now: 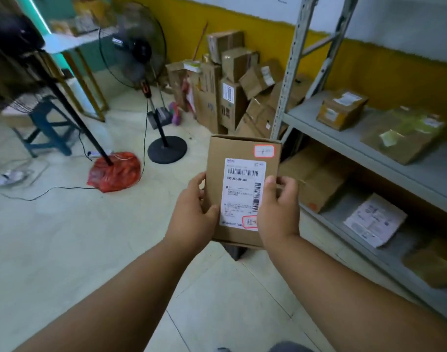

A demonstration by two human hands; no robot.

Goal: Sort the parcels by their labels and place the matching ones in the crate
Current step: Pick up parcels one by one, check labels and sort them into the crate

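Observation:
I hold a small brown cardboard parcel [227,153] upright in front of me, its face turned to the camera. A white shipping label [244,189] with barcodes covers the face, and a red-edged sticker [264,151] sits at the top right corner. My left hand [194,212] grips the parcel's left edge. On the right edge is my right hand [278,207], thumb resting over the label. No crate is in view.
A grey metal shelf rack [344,141] on the right carries several parcels. A heap of cardboard boxes [232,92] lies against the yellow wall. A standing fan [166,148], a red bag [115,171], a blue stool [47,125] and cables occupy the left floor.

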